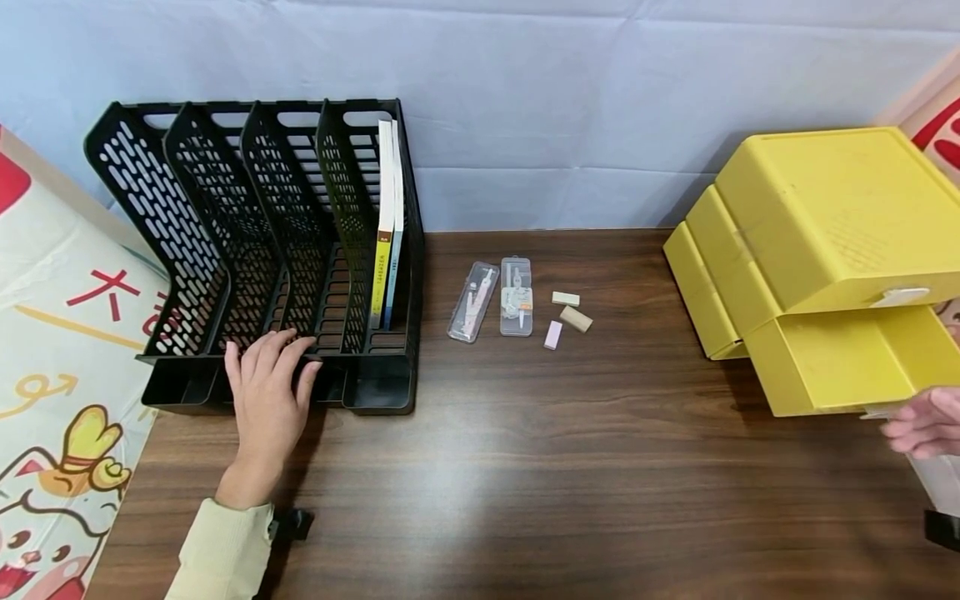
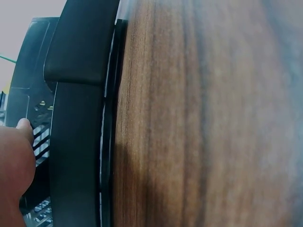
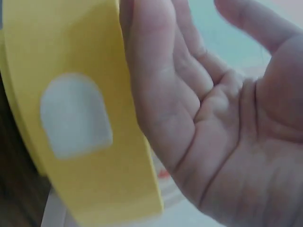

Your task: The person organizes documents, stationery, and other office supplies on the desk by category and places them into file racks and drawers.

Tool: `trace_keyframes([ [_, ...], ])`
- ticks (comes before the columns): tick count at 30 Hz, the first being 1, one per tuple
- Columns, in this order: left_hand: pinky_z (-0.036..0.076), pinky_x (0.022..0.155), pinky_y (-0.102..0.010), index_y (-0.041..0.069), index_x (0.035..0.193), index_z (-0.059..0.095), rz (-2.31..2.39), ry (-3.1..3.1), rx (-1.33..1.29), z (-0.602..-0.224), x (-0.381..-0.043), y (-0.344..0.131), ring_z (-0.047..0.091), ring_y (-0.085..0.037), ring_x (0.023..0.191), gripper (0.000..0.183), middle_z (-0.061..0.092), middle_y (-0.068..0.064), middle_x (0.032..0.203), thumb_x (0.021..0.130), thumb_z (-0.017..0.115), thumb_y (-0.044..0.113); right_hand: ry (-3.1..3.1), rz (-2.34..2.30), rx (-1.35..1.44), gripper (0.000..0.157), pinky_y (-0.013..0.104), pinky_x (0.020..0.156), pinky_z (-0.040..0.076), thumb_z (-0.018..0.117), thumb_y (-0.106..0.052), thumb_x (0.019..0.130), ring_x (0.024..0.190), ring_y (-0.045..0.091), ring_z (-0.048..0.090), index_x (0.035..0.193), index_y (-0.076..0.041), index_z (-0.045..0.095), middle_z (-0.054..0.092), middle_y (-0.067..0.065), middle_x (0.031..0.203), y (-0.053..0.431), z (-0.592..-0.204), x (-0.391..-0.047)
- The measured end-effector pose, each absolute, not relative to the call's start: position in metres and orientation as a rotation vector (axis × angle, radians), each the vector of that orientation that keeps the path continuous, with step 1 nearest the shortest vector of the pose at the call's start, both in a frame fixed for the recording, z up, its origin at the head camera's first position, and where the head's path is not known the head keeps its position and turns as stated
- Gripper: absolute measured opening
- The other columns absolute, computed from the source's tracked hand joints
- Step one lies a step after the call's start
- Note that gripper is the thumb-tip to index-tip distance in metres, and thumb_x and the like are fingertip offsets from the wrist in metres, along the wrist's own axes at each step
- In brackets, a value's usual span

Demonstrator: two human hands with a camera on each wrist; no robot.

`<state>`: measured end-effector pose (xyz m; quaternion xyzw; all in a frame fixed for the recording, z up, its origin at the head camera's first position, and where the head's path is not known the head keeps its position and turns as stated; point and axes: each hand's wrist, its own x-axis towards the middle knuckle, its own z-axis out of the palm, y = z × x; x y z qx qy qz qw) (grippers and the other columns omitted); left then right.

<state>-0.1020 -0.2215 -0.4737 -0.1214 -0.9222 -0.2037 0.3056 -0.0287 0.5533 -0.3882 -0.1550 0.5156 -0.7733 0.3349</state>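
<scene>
My left hand (image 1: 266,392) rests on the front ledge of a black file rack (image 1: 375,367), its fingers reaching over the edge. The thumb tip (image 2: 23,124) shows against the rack in the left wrist view. Two thin books (image 1: 384,250) stand in the rack's rightmost slot. At the right edge, my right hand (image 1: 926,423) is beside the front of a pulled-out yellow drawer (image 1: 847,358). In the right wrist view its fingers are extended along the drawer front, near a white tab handle (image 3: 75,116). Whether they touch the drawer is unclear.
A yellow drawer cabinet (image 1: 847,200) stands at the back right. Between rack and cabinet lie two clear plastic cases (image 1: 474,302) and three small erasers (image 1: 576,318) on the brown wooden table (image 1: 570,467). A light cloth (image 1: 525,100) hangs behind.
</scene>
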Motion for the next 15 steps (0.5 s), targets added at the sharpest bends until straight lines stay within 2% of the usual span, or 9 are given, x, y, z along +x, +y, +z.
trace_keyframes([
  [2, 0.010, 0.116, -0.067, 0.007, 0.121, 0.068, -0.554, -2.428, -0.321, -0.473, -0.102, -0.220, 0.049, -0.043, 0.128, 0.031, 0.062, -0.019, 0.130, 0.097, 0.065, 0.027, 1.312, -2.024, -0.409, 0.071, 0.026, 0.090, 0.055, -0.002, -0.007, 0.108, 0.111, 0.020, 0.070, 0.129, -0.009, 0.066, 0.071, 0.012, 0.124, 0.543, -0.382, -0.035],
  [9, 0.010, 0.116, -0.067, 0.007, 0.121, 0.069, -0.572, -2.417, -0.319, -0.473, -0.103, -0.220, 0.049, -0.042, 0.128, 0.030, 0.063, -0.018, 0.130, 0.095, 0.069, 0.022, 2.130, -1.872, -0.446, 0.061, 0.027, 0.069, 0.058, 0.018, 0.014, 0.104, 0.087, 0.017, 0.075, 0.120, -0.011, 0.071, 0.077, 0.009, 0.102, 0.485, -0.365, -0.036],
  [15, 0.010, 0.117, -0.066, 0.007, 0.120, 0.069, -0.586, -2.408, -0.317, -0.474, -0.103, -0.220, 0.049, -0.041, 0.128, 0.030, 0.063, -0.018, 0.130, 0.094, 0.070, 0.021, 2.271, -1.656, -0.426, 0.045, 0.030, 0.070, 0.059, 0.030, 0.013, 0.105, 0.087, 0.019, 0.074, 0.122, -0.004, 0.068, 0.075, 0.011, 0.102, 0.428, -0.347, -0.048],
])
